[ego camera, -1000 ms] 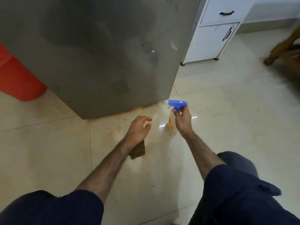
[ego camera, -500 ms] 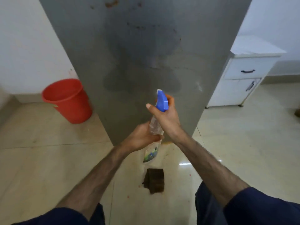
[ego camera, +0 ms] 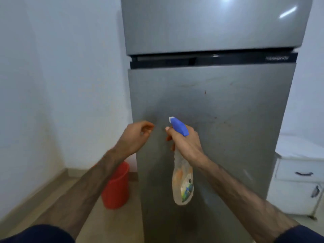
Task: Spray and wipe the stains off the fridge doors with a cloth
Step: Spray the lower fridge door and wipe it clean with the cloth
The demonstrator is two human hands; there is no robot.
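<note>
Head view, person facing a grey two-door fridge (ego camera: 210,102). Right hand (ego camera: 185,142) grips the neck of a clear spray bottle (ego camera: 183,183), fingers curled round it below the blue trigger head (ego camera: 178,127); the white nozzle tip points toward 11 o'clock at the lower door. Bottle body hangs down toward 6 o'clock from the fist, label side partly visible, printing too blurred to read. Left hand (ego camera: 135,137) is raised at 9 o'clock of the bottle, just beside it but apart; fingers loosely curled, holding nothing, fingertips close to the door's left edge. Lower door (ego camera: 228,137) shows small reddish-brown specks at roughly 12 to 1 o'clock of the spray head and faint smears across its middle. Upper door (ego camera: 210,23) sits above the dark handle band, with bright reflections near its top. Red bucket (ego camera: 116,188) stands on the floor at 7 o'clock of the left hand, against the fridge's left side. White cabinet (ego camera: 298,181) at 3 o'clock, right of the fridge. No cloth in view.
</note>
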